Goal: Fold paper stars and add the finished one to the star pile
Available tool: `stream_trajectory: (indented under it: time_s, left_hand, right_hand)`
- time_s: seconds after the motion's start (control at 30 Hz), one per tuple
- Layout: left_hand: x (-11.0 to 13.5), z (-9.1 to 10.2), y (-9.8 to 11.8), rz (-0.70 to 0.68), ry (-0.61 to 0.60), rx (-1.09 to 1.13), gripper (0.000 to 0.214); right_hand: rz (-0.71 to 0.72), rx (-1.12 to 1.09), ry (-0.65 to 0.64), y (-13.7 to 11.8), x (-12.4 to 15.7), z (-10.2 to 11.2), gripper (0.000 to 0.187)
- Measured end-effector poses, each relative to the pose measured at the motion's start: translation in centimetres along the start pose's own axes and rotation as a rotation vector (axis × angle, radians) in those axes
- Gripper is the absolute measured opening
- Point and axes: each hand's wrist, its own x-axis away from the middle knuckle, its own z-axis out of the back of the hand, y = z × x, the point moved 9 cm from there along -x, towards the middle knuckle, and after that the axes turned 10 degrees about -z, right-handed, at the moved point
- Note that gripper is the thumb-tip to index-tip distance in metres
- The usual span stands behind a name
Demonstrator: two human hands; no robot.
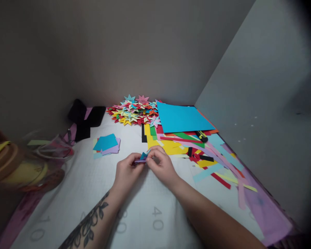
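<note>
My left hand and my right hand meet over the white cutting mat, fingers pinched on a small folded paper piece in blue and purple. Both hands grip it between thumb and fingertips, just above the mat. A small stack of paper squares, blue on top with purple beneath, lies to the left of my hands. A pile of finished folded paper stars in many colours sits at the back by the wall.
Coloured paper sheets, a large blue sheet on top, lie at the back right. Several cut paper strips spread to the right. A black object stands at the back left. A clear bag sits far left. Grey walls close in behind and right.
</note>
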Motion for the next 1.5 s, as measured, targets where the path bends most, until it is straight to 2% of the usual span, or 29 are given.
stream_trajectory:
  time_s: [0.33,0.47,0.8,0.9,1.07,1.2,1.33,1.5]
  left_hand:
    - [0.2,-0.2,0.2,-0.028,-0.038,-0.052,0.013]
    - [0.2,-0.1,0.2,-0.020,-0.029,-0.045,0.013]
    - [0.0,-0.1,-0.9,0.062,0.017,0.065,0.021]
    - [0.0,-0.3,-1.4,0.124,0.019,0.098,0.025]
    - [-0.1,-0.3,-1.7,0.229,0.013,0.124,0.032]
    - [-0.2,-0.2,-1.2,0.215,0.015,0.118,0.032]
    - [-0.1,-0.4,-1.0,0.178,-0.004,0.104,0.031]
    - [-0.1,-0.8,-1.0,0.158,-0.046,0.100,0.031]
  right_hand:
    - [-0.101,-0.143,-0.055,1.2,-0.4,-0.3,0.014]
    - [-0.134,-0.185,-0.033,1.8,-0.3,-0.2,0.013]
    - [-0.111,-0.043,-0.018,1.2,-0.3,0.0,0.009]
    - [-0.054,0.027,0.009,0.7,-0.1,0.1,0.008]
    - [0.188,0.209,0.040,-1.0,0.6,0.0,0.011]
    - [0.249,0.273,0.019,-1.5,1.0,-0.4,0.013]
    - [0.181,0.202,-0.010,-1.1,0.7,-0.6,0.013]
    - [-0.031,-0.054,-0.034,0.6,0.0,-0.7,0.010]
